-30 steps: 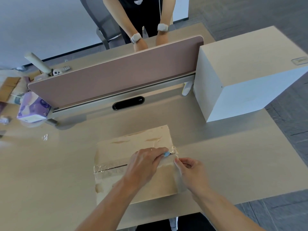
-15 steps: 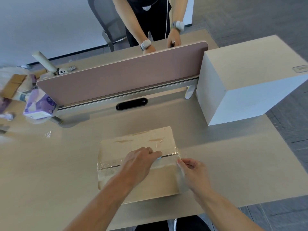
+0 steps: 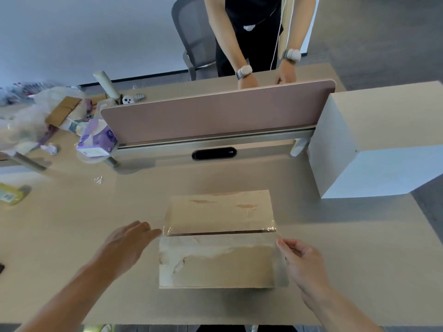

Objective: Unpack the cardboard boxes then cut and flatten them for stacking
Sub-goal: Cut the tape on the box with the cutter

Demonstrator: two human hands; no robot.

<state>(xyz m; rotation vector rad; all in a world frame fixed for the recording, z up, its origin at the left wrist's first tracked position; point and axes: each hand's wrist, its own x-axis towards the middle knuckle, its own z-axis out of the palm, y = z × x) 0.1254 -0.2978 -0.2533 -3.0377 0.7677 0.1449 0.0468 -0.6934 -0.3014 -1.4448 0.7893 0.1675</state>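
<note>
desk (image 3: pixel 72 224) | on it: cardboard box (image 3: pixel 220 262), white cabinet (image 3: pixel 378 140), tissue pack (image 3: pixel 97 142)

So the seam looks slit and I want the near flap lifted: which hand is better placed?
Probably the right hand: its curled fingers sit at the right edge of the near flap of the cardboard box. The left hand only reaches the left end of the seam.

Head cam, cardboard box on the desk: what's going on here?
A person is working on a cardboard box on the desk. The centre seam shows as a dark slit, with clear tape at both ends. The left hand reaches to the seam's left end; whether it holds anything is hidden. The right hand grips the box's right edge. The top is not yet folded open. A second person stands behind the divider.
</note>
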